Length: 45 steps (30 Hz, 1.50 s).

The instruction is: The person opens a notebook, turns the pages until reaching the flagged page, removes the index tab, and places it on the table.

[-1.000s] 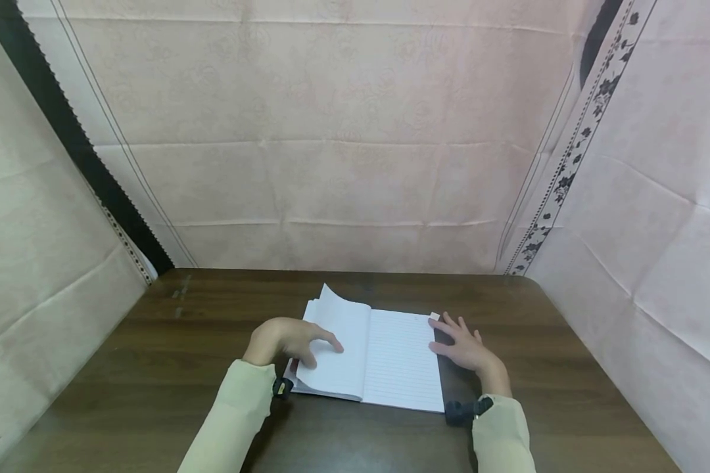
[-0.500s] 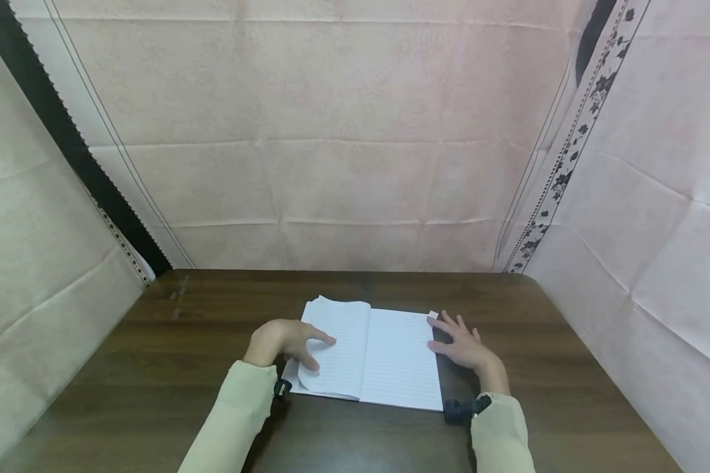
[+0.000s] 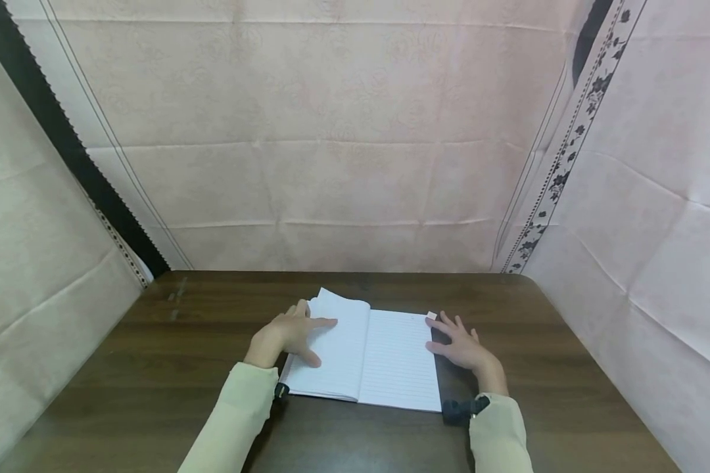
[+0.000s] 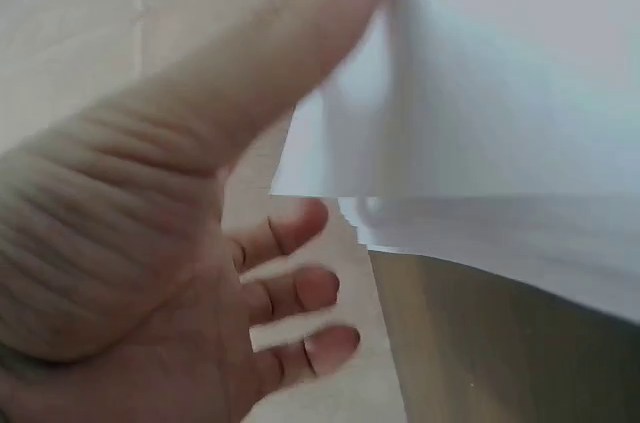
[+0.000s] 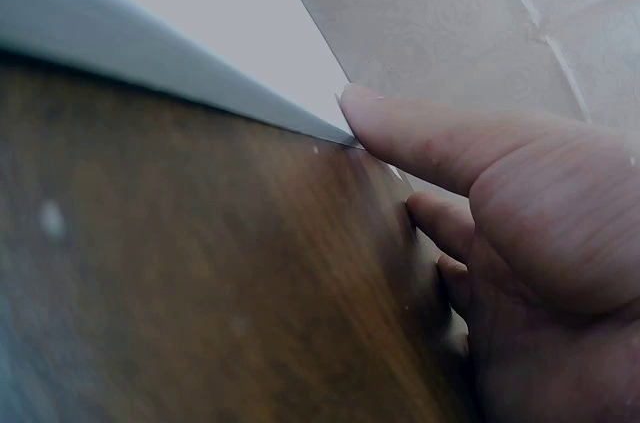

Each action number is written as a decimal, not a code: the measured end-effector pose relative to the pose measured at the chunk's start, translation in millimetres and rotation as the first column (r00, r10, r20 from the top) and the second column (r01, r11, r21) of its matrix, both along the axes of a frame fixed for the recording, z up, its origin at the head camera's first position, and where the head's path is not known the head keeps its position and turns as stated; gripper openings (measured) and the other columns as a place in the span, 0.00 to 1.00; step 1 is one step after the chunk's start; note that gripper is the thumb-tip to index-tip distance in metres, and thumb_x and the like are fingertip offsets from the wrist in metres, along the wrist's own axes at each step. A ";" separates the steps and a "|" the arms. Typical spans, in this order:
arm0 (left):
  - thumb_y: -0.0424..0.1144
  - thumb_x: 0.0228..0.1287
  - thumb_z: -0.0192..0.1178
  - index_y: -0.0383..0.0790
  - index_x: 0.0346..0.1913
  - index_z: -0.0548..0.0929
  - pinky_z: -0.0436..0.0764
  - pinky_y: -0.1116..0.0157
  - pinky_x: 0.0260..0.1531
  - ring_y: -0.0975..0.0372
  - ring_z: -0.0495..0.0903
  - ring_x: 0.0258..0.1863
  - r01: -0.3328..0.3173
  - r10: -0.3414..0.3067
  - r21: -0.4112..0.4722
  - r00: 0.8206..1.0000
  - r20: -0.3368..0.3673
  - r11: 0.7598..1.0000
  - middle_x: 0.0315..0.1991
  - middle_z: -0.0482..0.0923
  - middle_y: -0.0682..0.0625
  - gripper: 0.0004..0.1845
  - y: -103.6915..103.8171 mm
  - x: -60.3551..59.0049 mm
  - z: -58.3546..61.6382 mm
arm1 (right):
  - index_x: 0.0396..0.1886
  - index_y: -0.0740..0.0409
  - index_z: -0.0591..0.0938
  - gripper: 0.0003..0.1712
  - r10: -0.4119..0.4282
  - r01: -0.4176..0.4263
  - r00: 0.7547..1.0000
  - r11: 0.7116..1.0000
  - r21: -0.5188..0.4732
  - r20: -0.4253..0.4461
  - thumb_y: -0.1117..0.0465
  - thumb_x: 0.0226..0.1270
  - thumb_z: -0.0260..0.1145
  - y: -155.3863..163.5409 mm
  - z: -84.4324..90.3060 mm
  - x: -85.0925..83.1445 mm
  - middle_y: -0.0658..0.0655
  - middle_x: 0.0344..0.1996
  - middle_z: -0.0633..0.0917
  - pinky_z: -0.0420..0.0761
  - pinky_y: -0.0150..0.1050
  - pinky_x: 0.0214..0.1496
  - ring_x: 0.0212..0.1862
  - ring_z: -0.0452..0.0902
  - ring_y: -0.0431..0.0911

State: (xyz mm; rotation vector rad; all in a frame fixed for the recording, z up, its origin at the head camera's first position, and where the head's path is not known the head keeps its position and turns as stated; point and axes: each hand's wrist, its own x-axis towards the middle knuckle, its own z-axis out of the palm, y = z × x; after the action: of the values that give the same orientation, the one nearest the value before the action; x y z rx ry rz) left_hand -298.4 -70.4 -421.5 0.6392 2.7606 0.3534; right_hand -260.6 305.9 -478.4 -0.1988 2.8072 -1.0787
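Head view: open notebook point(image 3: 363, 358) flat on dark wooden table point(image 3: 154, 355), pink cloth backdrop point(image 3: 331, 131) behind. Left hand point(image 3: 284, 338) spread on left pages. Right hand point(image 3: 461, 348) flat at right edge.
Left wrist: fingers point(image 4: 300, 288) straight, holding nothing.
Right wrist: thumb point(image 5: 420, 138) touches page edge.

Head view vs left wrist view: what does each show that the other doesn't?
Only the head view shows the whole open notebook, the right hand resting at its right edge, the table and the pink cloth backdrop. Only the left wrist view shows the left hand from the palm side, thumb against the paper and the other fingers spread. Both show the left hand touching the notebook's left pages.
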 end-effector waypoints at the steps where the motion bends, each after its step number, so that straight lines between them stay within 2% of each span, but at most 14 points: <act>1: 0.51 0.44 0.81 0.66 0.71 0.72 0.74 0.51 0.46 0.52 0.65 0.53 -0.016 0.016 -0.007 1.000 -0.022 1.000 0.58 0.62 0.44 0.47 0.4 0.4 -0.7 | 0.77 0.52 0.65 0.40 -0.001 0.001 1.000 1.000 0.000 0.000 0.45 0.70 0.64 -0.2 0.2 0.3 0.67 0.78 0.48 0.26 0.70 0.69 0.77 0.29 0.68; 4: 0.49 0.43 0.82 0.65 0.71 0.73 0.74 0.51 0.45 0.53 0.65 0.52 -0.019 0.018 -0.016 0.999 -0.045 1.000 0.57 0.64 0.45 0.47 3.7 2.7 -1.8 | 0.77 0.52 0.65 0.40 -0.002 0.002 1.000 1.000 0.001 0.002 0.45 0.70 0.64 -0.3 -0.1 0.9 0.67 0.78 0.48 0.26 0.70 0.69 0.77 0.29 0.68; 7: 0.48 0.46 0.81 0.65 0.70 0.74 0.75 0.54 0.43 0.56 0.68 0.49 0.044 -0.044 -0.022 0.999 -0.023 0.999 0.54 0.66 0.47 0.44 10.7 4.9 -2.0 | 0.77 0.52 0.65 0.40 -0.006 0.006 1.000 1.000 0.004 0.001 0.45 0.70 0.64 0.3 -1.3 0.4 0.67 0.78 0.48 0.26 0.70 0.69 0.77 0.28 0.68; 11: 0.50 0.48 0.80 0.65 0.71 0.73 0.75 0.58 0.41 0.59 0.69 0.45 0.150 -0.150 -0.039 0.989 -0.002 0.988 0.52 0.68 0.48 0.44 22.7 9.2 -1.4 | 0.77 0.52 0.65 0.40 -0.007 0.007 1.000 1.000 0.008 0.001 0.44 0.70 0.64 0.4 -1.9 0.2 0.66 0.79 0.48 0.26 0.70 0.69 0.77 0.28 0.68; 16: 0.54 0.48 0.78 0.66 0.72 0.71 0.73 0.63 0.39 0.62 0.67 0.42 0.261 -0.262 -0.038 0.965 -0.009 0.965 0.48 0.68 0.51 0.45 35.9 14.4 -0.7 | 0.77 0.52 0.64 0.41 -0.006 0.006 1.000 1.000 0.007 -0.003 0.44 0.70 0.64 0.2 -1.0 1.0 0.66 0.79 0.47 0.26 0.69 0.69 0.77 0.28 0.68; 22: 0.57 0.49 0.77 0.65 0.72 0.71 0.71 0.67 0.39 0.65 0.66 0.40 0.366 -0.366 -0.003 0.931 0.001 0.931 0.46 0.67 0.54 0.44 51.5 20.7 -5.0 | 0.77 0.52 0.64 0.41 -0.011 0.011 1.000 1.000 0.003 -0.002 0.44 0.70 0.64 -0.3 -0.3 1.3 0.66 0.79 0.47 0.26 0.69 0.69 0.77 0.28 0.68; 30: 0.62 0.48 0.75 0.63 0.69 0.75 0.68 0.71 0.34 0.67 0.64 0.37 0.427 -0.429 -0.038 0.902 -0.042 0.903 0.42 0.66 0.57 0.42 68.5 31.0 -8.3 | 0.77 0.52 0.65 0.41 -0.012 0.012 1.000 1.000 0.008 -0.003 0.44 0.69 0.65 -0.9 -0.4 1.5 0.66 0.79 0.47 0.26 0.69 0.69 0.77 0.28 0.68; 34: 0.63 0.49 0.74 0.61 0.68 0.76 0.67 0.72 0.32 0.67 0.64 0.36 0.467 -0.472 -0.075 0.876 -0.095 0.881 0.40 0.65 0.59 0.41 78.6 37.6 -10.1 | 0.77 0.51 0.64 0.41 -0.013 0.013 1.000 1.000 0.007 -0.002 0.44 0.70 0.64 -0.8 0.2 1.0 0.65 0.79 0.47 0.26 0.69 0.69 0.77 0.28 0.67; 38: 0.64 0.48 0.73 0.62 0.70 0.74 0.68 0.72 0.35 0.68 0.65 0.37 0.497 -0.511 -0.127 0.848 -0.140 0.859 0.42 0.68 0.59 0.42 88.0 42.8 -14.3 | 0.77 0.51 0.65 0.40 -0.009 0.009 1.000 1.000 0.010 -0.011 0.43 0.70 0.64 -1.2 0.6 0.4 0.65 0.79 0.47 0.26 0.69 0.70 0.77 0.28 0.67; 41: 0.66 0.48 0.73 0.63 0.71 0.72 0.69 0.71 0.38 0.68 0.65 0.39 0.497 -0.519 -0.157 0.839 -0.165 0.853 0.45 0.70 0.58 0.44 92.5 44.9 -17.5 | 0.77 0.51 0.65 0.40 -0.005 0.005 1.000 1.000 0.013 -0.018 0.44 0.70 0.64 -0.8 0.5 -0.2 0.66 0.79 0.47 0.27 0.69 0.69 0.77 0.29 0.68; 45: 0.68 0.48 0.71 0.64 0.72 0.71 0.69 0.70 0.41 0.67 0.66 0.41 0.489 -0.516 -0.178 0.838 -0.176 0.854 0.47 0.71 0.57 0.45 96.5 46.5 -20.7 | 0.77 0.52 0.65 0.40 -0.004 0.004 1.000 1.000 0.012 -0.017 0.45 0.70 0.64 0.7 -0.2 -0.4 0.66 0.79 0.47 0.26 0.69 0.69 0.77 0.29 0.68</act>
State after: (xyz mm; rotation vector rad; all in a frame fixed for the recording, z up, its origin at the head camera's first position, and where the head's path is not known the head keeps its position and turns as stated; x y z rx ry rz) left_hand -251.9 26.1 -442.2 1.4012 2.6370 -0.0143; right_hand -261.0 306.6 -478.6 -0.2023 2.8295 -1.0657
